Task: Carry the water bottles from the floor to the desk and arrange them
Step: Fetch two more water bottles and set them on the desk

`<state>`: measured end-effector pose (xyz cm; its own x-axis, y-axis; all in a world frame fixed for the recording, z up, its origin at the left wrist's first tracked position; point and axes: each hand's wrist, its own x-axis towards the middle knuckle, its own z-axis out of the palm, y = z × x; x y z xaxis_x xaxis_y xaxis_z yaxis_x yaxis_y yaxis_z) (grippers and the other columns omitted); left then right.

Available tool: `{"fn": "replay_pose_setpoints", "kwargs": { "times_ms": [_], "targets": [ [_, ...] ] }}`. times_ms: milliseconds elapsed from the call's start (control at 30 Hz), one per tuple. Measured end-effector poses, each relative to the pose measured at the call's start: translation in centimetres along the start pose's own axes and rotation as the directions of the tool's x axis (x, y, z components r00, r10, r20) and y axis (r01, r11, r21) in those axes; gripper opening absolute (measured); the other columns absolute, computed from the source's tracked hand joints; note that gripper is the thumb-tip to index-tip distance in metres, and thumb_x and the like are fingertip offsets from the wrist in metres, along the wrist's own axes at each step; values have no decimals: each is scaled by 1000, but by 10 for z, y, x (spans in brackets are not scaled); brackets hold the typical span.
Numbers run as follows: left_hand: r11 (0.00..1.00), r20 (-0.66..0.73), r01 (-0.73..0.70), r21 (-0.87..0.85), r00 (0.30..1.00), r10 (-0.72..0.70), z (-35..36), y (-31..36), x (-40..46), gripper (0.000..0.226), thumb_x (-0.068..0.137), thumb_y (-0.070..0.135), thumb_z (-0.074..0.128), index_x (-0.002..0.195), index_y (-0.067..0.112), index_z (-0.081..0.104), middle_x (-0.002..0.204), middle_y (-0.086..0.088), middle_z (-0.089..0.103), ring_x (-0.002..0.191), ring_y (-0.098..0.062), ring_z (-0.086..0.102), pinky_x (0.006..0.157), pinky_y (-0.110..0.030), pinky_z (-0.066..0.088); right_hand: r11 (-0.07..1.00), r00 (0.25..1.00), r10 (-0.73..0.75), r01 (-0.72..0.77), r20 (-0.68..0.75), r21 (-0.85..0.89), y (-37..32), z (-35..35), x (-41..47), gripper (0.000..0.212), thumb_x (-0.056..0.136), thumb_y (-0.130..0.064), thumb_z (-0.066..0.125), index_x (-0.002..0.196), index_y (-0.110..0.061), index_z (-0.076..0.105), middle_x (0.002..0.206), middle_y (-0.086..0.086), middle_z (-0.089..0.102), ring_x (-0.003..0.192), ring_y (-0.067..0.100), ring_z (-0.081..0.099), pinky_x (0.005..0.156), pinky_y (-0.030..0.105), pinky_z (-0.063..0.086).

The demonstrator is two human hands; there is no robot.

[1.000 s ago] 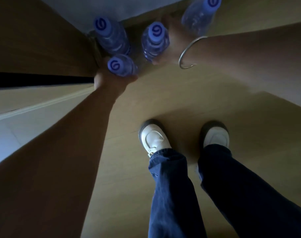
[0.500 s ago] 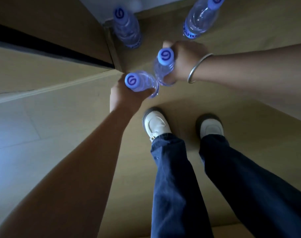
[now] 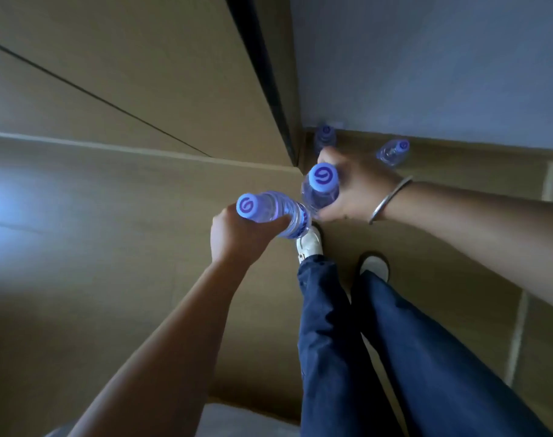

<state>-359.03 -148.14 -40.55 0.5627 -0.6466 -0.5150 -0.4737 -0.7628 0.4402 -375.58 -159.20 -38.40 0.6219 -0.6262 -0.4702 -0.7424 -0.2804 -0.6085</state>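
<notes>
Both hands had risen from the floor since 0.5 s ago, each w/ a bottle. Head view: left hand (image 3: 237, 238) curled round a tilted bottle (image 3: 270, 212); right hand (image 3: 354, 190) gripped an upright bottle (image 3: 320, 187), the two bottles touching. Two more bottles (image 3: 325, 138) (image 3: 393, 152) stood on the floor (image 3: 458, 266), far right by the wall (image 3: 426, 64).

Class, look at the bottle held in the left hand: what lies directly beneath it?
Under the bottle in the left hand shows the toe of a white shoe on the floor. The bottle covers the shoe's tip.
</notes>
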Motion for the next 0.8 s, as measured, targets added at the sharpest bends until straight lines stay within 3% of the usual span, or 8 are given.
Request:
{"fn": "replay_pose_setpoints", "kwargs": {
  "times_ms": [167,300,367,433,533,633,800],
  "targets": [
    [999,-133,-30,-26,991,26,-103,15,-61,40,49,55,72,58,25,47,53,12,50,51,-3,48,45,-19,38,992,993,-113,111,-37,-65,-118,-58,-32,43,61,-33,71,91,-12,47,75,5,62,70,32,58,62,34,49],
    [999,-276,-33,25,960,39,-195,6,-103,50,43,63,59,74,24,59,58,13,54,61,-15,56,48,-18,38,967,969,-247,246,-3,-63,-207,-85,-48,49,57,-46,67,92,-16,52,79,3,64,74,29,59,70,39,52],
    [1000,-395,7,-8,919,-9,-239,-9,-125,43,42,62,60,62,25,52,55,15,49,58,-16,52,47,-18,33,941,944,-330,330,4,-72,-250,-90,-54,55,51,-53,65,93,-18,54,81,1,65,77,28,60,73,39,51],
    [999,-482,44,-26,875,-52,-279,-26,-146,43,46,61,67,54,27,41,52,16,44,54,-16,47,46,-17,29,912,916,-401,401,11,-93,-291,-88,-59,56,49,-55,64,91,-19,55,81,-1,65,76,26,61,73,38,51],
    [991,-587,127,-47,799,-130,-333,-60,-174,45,53,55,74,53,27,40,52,15,43,54,-20,47,46,-21,28,864,874,-483,487,58,-132,-354,-74,-60,45,55,-46,71,91,-23,57,82,-4,66,78,23,61,74,35,51],
    [972,-652,210,-101,724,-224,-377,-99,-198,44,55,59,70,55,23,45,53,12,47,58,-22,52,48,-22,30,810,824,-556,566,105,-152,-414,-49,-60,43,57,-44,73,92,-24,56,84,-4,66,79,23,61,73,33,50],
    [948,-693,314,-42,675,-254,-419,-155,-232,47,53,66,61,57,21,47,53,9,48,58,-22,50,51,-24,30,727,740,-656,672,151,-138,-497,1,-67,44,59,-42,76,93,-22,57,86,-2,66,81,24,61,71,30,47]
  ]
}}
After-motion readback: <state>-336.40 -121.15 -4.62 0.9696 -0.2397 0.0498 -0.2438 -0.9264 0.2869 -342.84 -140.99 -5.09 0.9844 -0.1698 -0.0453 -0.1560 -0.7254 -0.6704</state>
